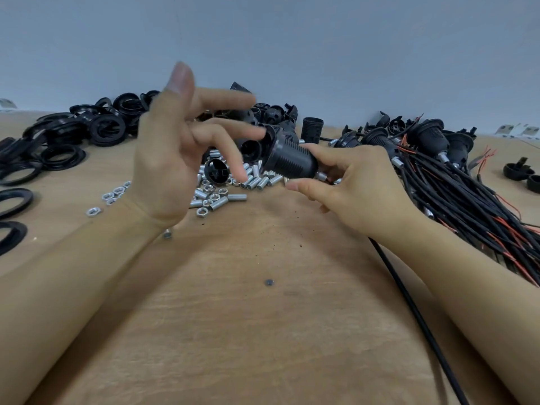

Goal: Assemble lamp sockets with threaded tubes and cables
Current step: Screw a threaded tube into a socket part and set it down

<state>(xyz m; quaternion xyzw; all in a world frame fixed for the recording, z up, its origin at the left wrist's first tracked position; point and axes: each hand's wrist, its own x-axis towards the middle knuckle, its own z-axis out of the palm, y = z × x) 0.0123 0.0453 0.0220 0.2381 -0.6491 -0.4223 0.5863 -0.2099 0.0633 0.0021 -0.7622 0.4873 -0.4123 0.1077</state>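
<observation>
While black rings (62, 133) crowd the worktop's (248, 317) far left corner, I see my left hand (175, 147) raised with fingers spread, holding nothing. Metal tubes and nuts (216, 191) lie mid-worktop beneath it. My right hand (350, 188) grips a black lamp socket (287, 157) above the worktop's middle. Wired sockets (438, 159) pile along the right edge.

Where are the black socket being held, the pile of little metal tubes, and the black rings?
black socket (287, 159), head view, ribbed body.
metal tubes (257, 182), head view, middle of pile.
black rings (62, 156), head view, rim of one ring.
</observation>
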